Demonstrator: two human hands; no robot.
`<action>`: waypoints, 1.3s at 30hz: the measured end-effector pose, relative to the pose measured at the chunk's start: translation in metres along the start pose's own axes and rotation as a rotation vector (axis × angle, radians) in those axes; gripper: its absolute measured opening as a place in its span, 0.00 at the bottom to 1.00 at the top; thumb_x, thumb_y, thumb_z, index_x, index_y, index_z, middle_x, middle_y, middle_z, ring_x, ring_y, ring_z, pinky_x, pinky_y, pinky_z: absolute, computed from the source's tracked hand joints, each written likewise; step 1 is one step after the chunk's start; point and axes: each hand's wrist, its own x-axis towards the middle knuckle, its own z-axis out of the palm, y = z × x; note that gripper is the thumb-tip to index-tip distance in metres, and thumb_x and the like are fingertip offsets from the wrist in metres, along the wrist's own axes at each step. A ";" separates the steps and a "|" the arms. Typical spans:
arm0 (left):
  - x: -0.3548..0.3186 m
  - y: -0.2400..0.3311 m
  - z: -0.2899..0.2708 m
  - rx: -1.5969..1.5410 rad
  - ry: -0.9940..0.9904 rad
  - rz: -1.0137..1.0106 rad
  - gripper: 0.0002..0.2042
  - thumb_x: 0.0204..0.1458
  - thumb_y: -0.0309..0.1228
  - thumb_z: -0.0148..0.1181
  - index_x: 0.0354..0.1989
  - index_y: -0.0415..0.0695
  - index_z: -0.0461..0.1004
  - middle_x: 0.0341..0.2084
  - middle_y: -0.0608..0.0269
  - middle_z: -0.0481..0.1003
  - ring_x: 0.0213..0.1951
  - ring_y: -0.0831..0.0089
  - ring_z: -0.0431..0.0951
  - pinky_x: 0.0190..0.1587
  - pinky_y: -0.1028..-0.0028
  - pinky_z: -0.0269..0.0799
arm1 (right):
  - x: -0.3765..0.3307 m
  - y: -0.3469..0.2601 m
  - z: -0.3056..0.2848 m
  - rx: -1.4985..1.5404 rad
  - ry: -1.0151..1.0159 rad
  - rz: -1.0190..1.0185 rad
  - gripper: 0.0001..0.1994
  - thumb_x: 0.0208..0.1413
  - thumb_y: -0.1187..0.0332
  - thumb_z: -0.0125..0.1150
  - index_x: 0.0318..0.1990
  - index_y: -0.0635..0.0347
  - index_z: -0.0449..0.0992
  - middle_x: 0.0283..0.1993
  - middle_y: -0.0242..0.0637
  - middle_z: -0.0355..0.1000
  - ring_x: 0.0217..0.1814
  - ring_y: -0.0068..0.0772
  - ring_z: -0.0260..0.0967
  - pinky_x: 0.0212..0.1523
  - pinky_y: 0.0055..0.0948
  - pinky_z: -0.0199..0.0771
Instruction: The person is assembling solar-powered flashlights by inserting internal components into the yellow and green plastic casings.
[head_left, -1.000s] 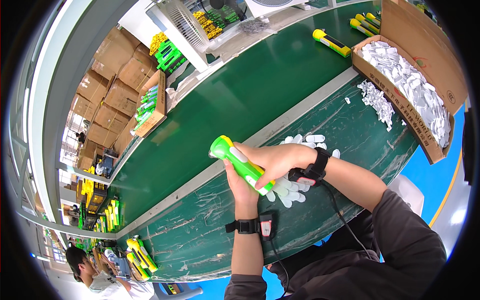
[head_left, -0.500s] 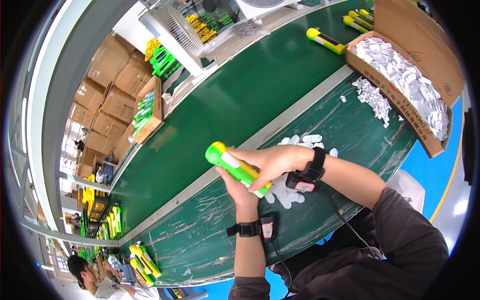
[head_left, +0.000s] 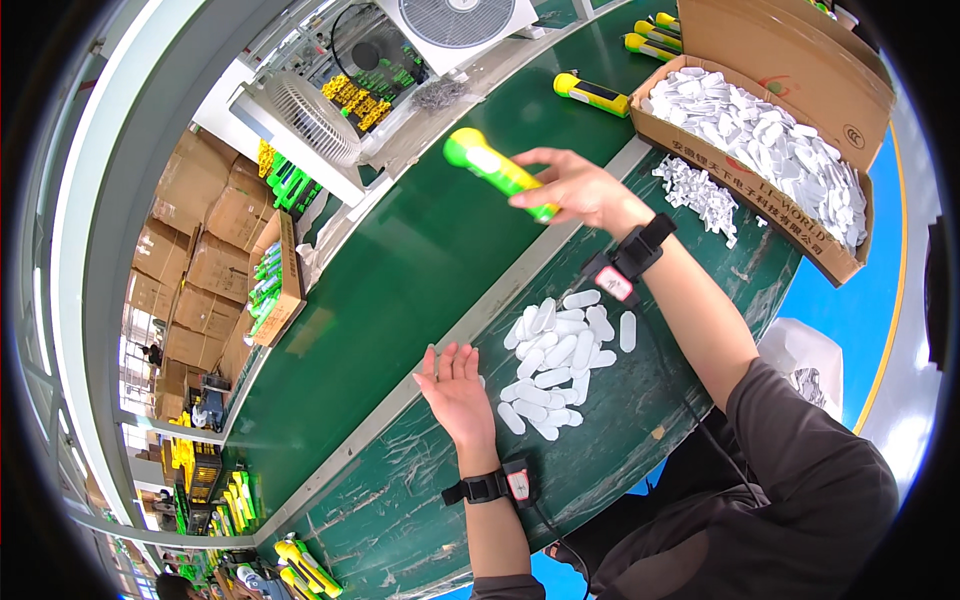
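Observation:
A green and yellow flashlight point(head_left: 497, 170) with a pale strip along its side is held over the green belt by my right hand point(head_left: 577, 190), which grips it near the tail end. My left hand point(head_left: 460, 393) is empty, palm up with its fingers apart, over the near edge of the belt. Between my forearms a pile of white oval plastic pieces point(head_left: 558, 365) lies on the dark green worktop point(head_left: 630, 420). Both wrists wear black straps with small devices.
A cardboard box point(head_left: 745, 165) full of white ovals stands at the right, with small white parts point(head_left: 700, 200) beside it. Another flashlight point(head_left: 590, 93) lies on the far belt. More flashlights point(head_left: 305, 568) lie at the lower left. A fan point(head_left: 310, 118) stands across the belt point(head_left: 400, 300).
My right hand has carried the flashlight up and away over the belt. The left hand has let go of it and opened. The white pile is now uncovered.

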 end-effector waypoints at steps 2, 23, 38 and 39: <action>0.000 -0.002 0.004 -0.012 -0.013 -0.022 0.31 0.61 0.52 0.40 0.59 0.33 0.53 0.46 0.49 0.66 0.48 0.61 0.68 0.58 0.63 0.62 | 0.008 0.012 -0.027 -0.271 0.163 -0.130 0.30 0.41 0.71 0.70 0.55 0.58 0.67 0.39 0.38 0.71 0.36 0.26 0.69 0.38 0.23 0.71; -0.004 0.001 -0.001 -0.084 -0.031 -0.143 0.28 0.58 0.50 0.47 0.53 0.34 0.62 0.43 0.52 0.69 0.46 0.63 0.69 0.53 0.65 0.65 | 0.004 0.013 -0.038 -1.027 0.293 0.046 0.28 0.39 0.60 0.71 0.45 0.72 0.70 0.47 0.61 0.68 0.51 0.53 0.69 0.46 0.37 0.75; -0.001 0.002 -0.008 -0.144 -0.048 -0.176 0.28 0.56 0.49 0.50 0.54 0.36 0.62 0.44 0.55 0.70 0.46 0.65 0.70 0.52 0.65 0.65 | 0.015 0.021 -0.043 -0.980 -0.028 0.047 0.31 0.46 0.48 0.61 0.46 0.72 0.72 0.52 0.57 0.63 0.50 0.51 0.67 0.50 0.38 0.68; -0.001 0.002 -0.009 -0.142 -0.045 -0.175 0.28 0.56 0.49 0.50 0.54 0.36 0.62 0.44 0.55 0.70 0.46 0.65 0.70 0.52 0.65 0.65 | 0.015 0.022 -0.040 -0.901 -0.026 -0.033 0.32 0.46 0.47 0.61 0.46 0.72 0.72 0.52 0.55 0.63 0.50 0.51 0.66 0.51 0.37 0.68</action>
